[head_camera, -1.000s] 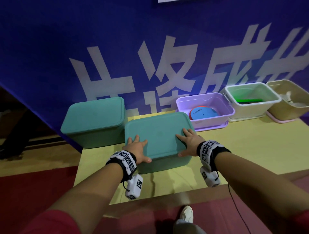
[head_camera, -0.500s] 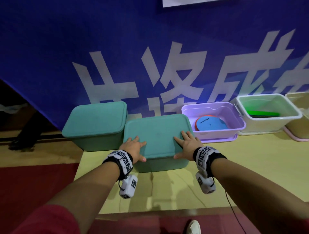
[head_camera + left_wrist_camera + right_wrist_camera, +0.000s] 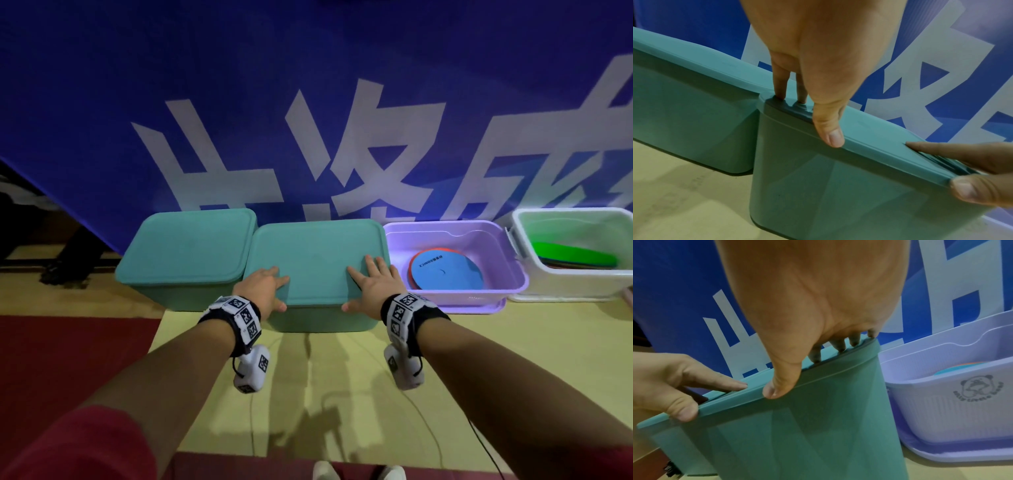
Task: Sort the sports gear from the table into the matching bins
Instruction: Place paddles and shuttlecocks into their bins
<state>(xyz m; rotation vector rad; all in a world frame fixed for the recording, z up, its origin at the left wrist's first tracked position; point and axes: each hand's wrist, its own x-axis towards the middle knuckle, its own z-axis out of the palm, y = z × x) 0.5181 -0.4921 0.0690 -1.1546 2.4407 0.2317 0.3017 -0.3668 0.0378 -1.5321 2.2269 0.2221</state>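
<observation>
**Both hands on the lidded teal bin**

Yellow tabletop (image 3: 513, 342) against a blue banner (image 3: 308, 85); my left hand (image 3: 263, 291) and right hand (image 3: 371, 286) lie flat with fingers spread on the lid (image 3: 318, 260) of the nearer teal bin (image 3: 322, 322), thumbs hooked at its front edge; neither grips anything. This bin sits directly ahead, long axis left to right, equally near both hands; a second teal bin (image 3: 185, 253) touches its left side. Discs (image 3: 445, 270) lie in the purple bin (image 3: 513, 274) to the right.
</observation>
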